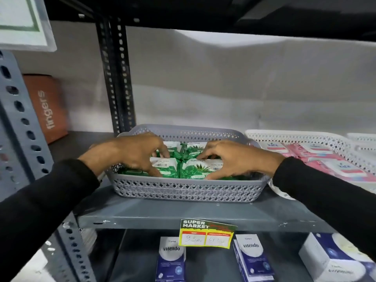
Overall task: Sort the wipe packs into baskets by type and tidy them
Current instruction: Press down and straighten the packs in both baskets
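Head view: both hands reach into the grey basket (pixel 183 190) at the shelf (pixel 183 214) front edge. Left hand (pixel 136 153) fingers curl onto one green pack (pixel 162 164); right hand (pixel 234 159) fingers spread, pinching another. Pink packs (pixel 325 157) fill the white basket (pixel 295 136) toward the right edge.

A grey metal shelf (pixel 183 215) runs across the view, carried by perforated steel uprights: a dark one (pixel 116 78) at the back left and a lighter grey one (pixel 22 123) close at the left edge. Behind the shelving hangs a pale, creased wall covering (pixel 234 78), evenly lit and slightly shadowed below the dark upper shelf (pixel 203 11). A yellow and green price tag (pixel 207 234) is stuck to the shelf's front edge. Boxes (pixel 172 259) stand on the lower level.
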Motion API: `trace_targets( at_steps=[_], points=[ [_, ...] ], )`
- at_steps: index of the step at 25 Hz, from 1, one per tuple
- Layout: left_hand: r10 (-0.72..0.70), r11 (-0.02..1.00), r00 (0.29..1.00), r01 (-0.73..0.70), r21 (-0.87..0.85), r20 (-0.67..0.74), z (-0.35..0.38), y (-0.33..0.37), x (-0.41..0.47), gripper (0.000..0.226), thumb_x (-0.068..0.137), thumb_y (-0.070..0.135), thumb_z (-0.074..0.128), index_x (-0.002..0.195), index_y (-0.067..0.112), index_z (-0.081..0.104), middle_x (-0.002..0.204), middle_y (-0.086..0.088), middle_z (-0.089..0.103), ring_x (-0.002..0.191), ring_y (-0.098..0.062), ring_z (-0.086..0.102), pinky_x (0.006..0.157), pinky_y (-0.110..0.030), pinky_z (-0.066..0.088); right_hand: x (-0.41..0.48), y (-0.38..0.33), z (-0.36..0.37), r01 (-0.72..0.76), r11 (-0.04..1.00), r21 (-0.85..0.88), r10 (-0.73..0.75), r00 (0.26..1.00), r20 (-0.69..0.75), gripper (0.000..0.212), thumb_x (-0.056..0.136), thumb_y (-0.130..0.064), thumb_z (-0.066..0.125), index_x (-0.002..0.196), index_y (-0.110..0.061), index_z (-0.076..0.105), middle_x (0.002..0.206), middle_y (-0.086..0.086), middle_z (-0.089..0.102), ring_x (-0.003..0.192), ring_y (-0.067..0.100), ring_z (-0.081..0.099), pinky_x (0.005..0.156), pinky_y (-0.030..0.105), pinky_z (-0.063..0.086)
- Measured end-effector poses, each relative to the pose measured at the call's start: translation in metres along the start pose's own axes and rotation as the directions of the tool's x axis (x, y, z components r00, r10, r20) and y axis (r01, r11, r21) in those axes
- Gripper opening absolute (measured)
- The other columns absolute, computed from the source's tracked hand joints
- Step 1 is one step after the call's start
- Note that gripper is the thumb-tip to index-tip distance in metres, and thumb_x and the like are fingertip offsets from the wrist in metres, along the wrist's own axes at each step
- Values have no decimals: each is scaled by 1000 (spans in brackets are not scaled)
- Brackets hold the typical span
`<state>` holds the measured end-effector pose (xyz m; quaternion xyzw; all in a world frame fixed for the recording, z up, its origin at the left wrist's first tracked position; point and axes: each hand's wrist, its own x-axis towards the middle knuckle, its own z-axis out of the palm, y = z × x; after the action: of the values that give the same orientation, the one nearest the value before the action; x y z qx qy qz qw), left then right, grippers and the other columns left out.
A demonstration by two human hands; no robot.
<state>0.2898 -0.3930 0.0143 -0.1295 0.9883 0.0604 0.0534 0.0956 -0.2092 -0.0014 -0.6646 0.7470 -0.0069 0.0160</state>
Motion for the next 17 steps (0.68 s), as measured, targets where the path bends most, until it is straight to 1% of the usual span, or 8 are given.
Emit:
trace_targets(
  at_steps=[2,4,6,8,9,11,14,17],
  points=[
    [0,999,1000,-1,-48,-9,-8,-3,0,71,71,57,73,132,24,56,127,12,54,116,-12,53,104,-32,42,6,5,-11,-32,996,80,40,995,-91,79,81,-71,56,142,-21,55,139,-1,59,120,11,56,106,32,44],
    [-16,998,994,10,-55,-104,-20,-11,16,71,74,58,68,134,22,54,139,4,54,122,-17,54,110,-44,42,21,21,-19,-87,995,38,92,983,-161,73,87,-65,57,144,-19,52,138,4,59,122,18,56,106,37,45],
    [-80,997,986,80,-9,-143,-28,-19,40,69,81,45,71,141,23,46,149,-5,46,129,-25,50,113,-50,38,35,31,-22,-160,986,-43,158,986,-53,76,89,-61,60,149,-18,44,146,8,51,133,27,49,112,40,39],
    [-147,989,987,148,21,-57,-25,-28,60,73,84,35,73,147,23,39,155,-8,40,137,-31,43,116,-54,31,47,36,-16,-216,975,-46,220,970,107,81,89,-59,62,154,-19,37,157,7,42,141,28,43,117,40,33],
    [-154,988,988,154,2,10,-21,-33,67,72,84,34,73,147,23,40,154,-8,41,137,-31,43,117,-55,30,52,38,-13,-231,972,-38,234,960,153,82,89,-60,61,156,-21,34,160,6,39,143,28,42,118,40,31],
    [-131,990,988,135,-49,76,-13,-41,74,63,87,35,69,144,22,45,151,-6,48,135,-28,46,117,-53,29,57,44,-9,-243,970,-11,242,958,155,83,88,-61,61,156,-23,33,161,4,39,143,27,43,119,42,32],
    [-129,990,990,132,-46,53,-7,-49,79,59,92,38,63,145,20,44,150,-3,49,136,-26,45,117,-48,30,54,50,-7,-235,971,-34,237,967,97,84,87,-66,58,156,-25,33,161,5,39,142,28,43,116,45,35],
    [-139,990,990,140,-33,28,-5,-47,77,56,93,39,62,144,25,45,147,-1,52,132,-24,48,115,-47,32,49,48,-4,-256,966,-37,259,959,117,80,92,-64,52,158,-26,27,165,5,30,149,28,32,121,46,27]
  ],
)
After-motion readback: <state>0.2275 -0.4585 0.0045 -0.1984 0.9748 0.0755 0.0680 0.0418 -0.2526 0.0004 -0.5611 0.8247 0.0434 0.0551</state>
